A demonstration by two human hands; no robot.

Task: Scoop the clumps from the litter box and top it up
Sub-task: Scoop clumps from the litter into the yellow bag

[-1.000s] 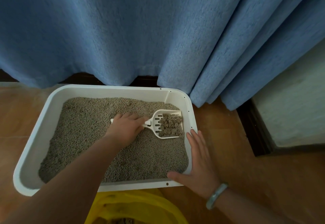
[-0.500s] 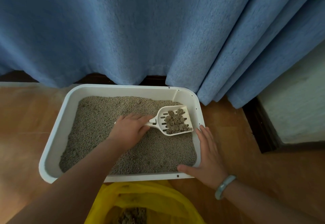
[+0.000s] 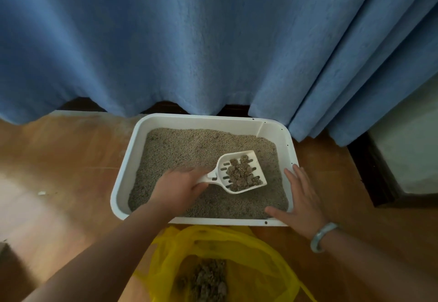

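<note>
A white litter box [image 3: 123,173] filled with grey litter [image 3: 189,150] sits on the wooden floor below a blue curtain. My left hand [image 3: 177,188] grips the handle of a white slotted scoop [image 3: 251,159], held over the litter at the right side of the box. Brown clumps [image 3: 241,176] lie piled in the scoop's blade. My right hand [image 3: 301,199] lies flat with spread fingers on the box's near right corner, a pale bangle on its wrist.
A yellow plastic bag [image 3: 251,252] stands open just in front of the box, with clumps in its bottom. A blue curtain [image 3: 213,41] hangs behind. A dark-edged wall base [image 3: 369,173] is at the right. Bare wooden floor [image 3: 59,159] stretches to the left.
The scoop has lifted out of the litter with the clumps and tilted up. The view has shifted so the box sits further right and more of the yellow bag shows.
</note>
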